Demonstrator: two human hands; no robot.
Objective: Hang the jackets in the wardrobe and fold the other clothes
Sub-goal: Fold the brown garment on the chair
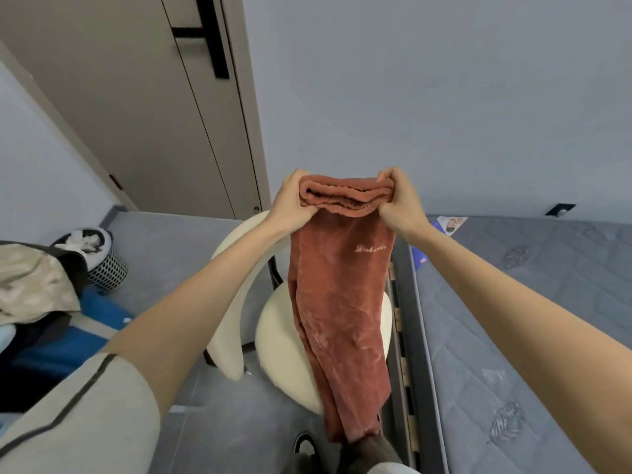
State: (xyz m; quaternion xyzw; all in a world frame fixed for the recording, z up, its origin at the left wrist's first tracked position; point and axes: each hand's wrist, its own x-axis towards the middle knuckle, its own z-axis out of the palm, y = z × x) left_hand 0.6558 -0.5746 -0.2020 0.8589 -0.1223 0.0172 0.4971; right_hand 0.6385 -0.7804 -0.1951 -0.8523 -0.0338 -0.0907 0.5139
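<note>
Hands grip plush rust trousers (342, 302) by bunched, ribbed waistband.

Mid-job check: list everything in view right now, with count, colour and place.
trousers: one, rust red, hanging down in front of the chair
chair: one, cream, on the floor, centre
mattress: one, grey, right side
leaflet: one, white and blue, far corner of the mattress
wardrobe door: one, taupe with a black handle, upper left
basket: one, white with holes, on the floor at left, with clothes in it
clothes pile: one, beige and dark, left edge
left hand: one, grip on the waistband's left end
right hand: one, grip on the waistband's right end
</note>
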